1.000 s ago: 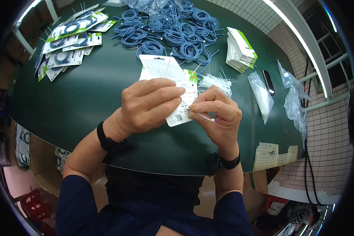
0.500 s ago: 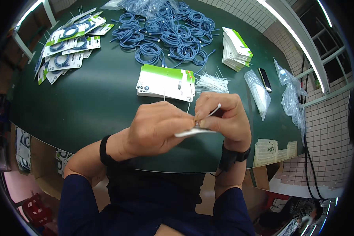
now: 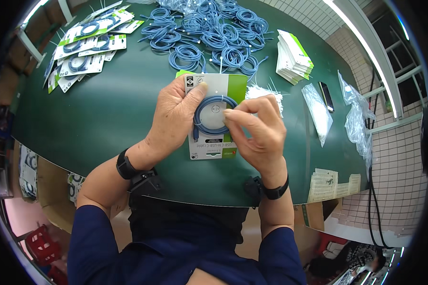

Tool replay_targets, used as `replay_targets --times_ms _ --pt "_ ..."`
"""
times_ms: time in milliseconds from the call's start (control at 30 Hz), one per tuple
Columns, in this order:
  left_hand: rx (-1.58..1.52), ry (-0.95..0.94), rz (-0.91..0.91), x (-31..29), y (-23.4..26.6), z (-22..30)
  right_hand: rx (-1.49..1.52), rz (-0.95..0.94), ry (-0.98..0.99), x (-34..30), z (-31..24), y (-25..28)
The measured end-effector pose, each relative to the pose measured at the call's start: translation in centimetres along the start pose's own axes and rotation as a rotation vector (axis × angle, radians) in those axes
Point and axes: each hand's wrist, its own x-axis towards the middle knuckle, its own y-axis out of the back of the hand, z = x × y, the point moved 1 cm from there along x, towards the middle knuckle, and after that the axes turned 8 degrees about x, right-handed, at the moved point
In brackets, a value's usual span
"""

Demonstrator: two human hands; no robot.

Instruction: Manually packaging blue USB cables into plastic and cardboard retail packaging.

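Observation:
Upright in front of me is a white and green package card (image 3: pixel 218 84) with a coiled blue cable (image 3: pixel 209 131) lying on its face. Thin white ties cross the coil at its top and lower left, and a white tie end sticks up past the card's top edge. My left hand (image 3: pixel 170 114) grips the card's left side, thumb on the front and fingers behind it. At the coil's right side, my right hand (image 3: pixel 262 127) pinches with thumb and forefinger; the fingers hide that part of the cable. White cable ties (image 3: pixel 271 95) lie just beyond that hand.
Carded cables (image 3: pixel 88 64) are heaped at the far left. Many loose blue cable coils (image 3: pixel 209 28) cover the back middle. On the right are a stack of cards (image 3: pixel 292 59), a clear plastic bag (image 3: pixel 317 114), a phone (image 3: pixel 326 96) and crumpled plastic (image 3: pixel 357 118). Paper (image 3: pixel 324 185) lies along the near right edge.
The card has turned from edge-on to face me, showing the coil. My left hand has shifted to its left side. My right hand has moved from a tie to the coil's right side.

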Motion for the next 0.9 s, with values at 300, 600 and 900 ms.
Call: replay_targets --times_ms 300,600,900 --pt "-0.033 0.066 -0.060 0.1 -0.5 -1.3 -0.205 -0.011 0.122 -0.5 0.6 -1.5" --pt "0.168 -0.089 -0.201 -1.0 -0.9 1.2 -0.129 0.195 0.109 -0.7 0.5 -1.4" --pt "0.104 -0.024 -0.227 -0.8 -0.7 0.4 -0.107 0.223 0.111 -0.5 0.2 -1.0"
